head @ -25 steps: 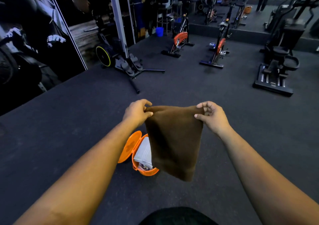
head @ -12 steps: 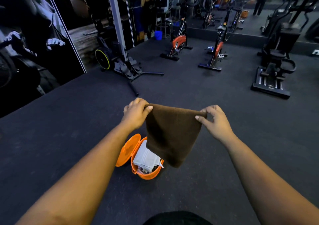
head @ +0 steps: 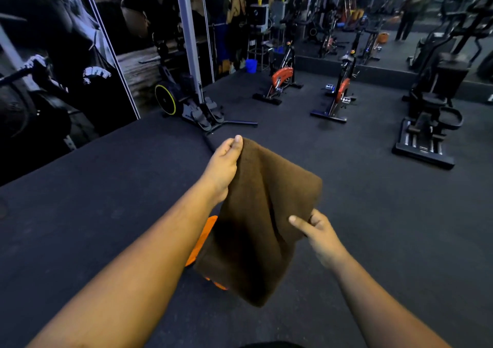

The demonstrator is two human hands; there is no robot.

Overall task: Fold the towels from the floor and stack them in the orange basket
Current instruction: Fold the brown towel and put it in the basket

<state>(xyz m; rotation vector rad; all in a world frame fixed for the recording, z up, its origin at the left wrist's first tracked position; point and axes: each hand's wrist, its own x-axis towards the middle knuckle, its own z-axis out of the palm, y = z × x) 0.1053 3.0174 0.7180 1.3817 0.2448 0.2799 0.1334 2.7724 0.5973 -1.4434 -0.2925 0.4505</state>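
A brown towel (head: 256,219) hangs in the air in front of me, folded and draped. My left hand (head: 222,168) pinches its far upper corner. My right hand (head: 317,231) grips its near right edge, lower down and closer to me. The orange basket (head: 202,241) stands on the dark floor beneath the towel; only its lid and a sliver of its rim show, and its contents are hidden behind the cloth.
Dark rubber gym floor (head: 106,187) spreads all around. A rowing machine (head: 192,107) stands far left, two orange exercise bikes (head: 282,80) at the back, a black stepper machine (head: 426,131) far right. A mirror wall runs along the back.
My left hand has lifted its corner up and away from me, while my right hand has dropped lower and nearer. The towel now tilts and covers the basket.
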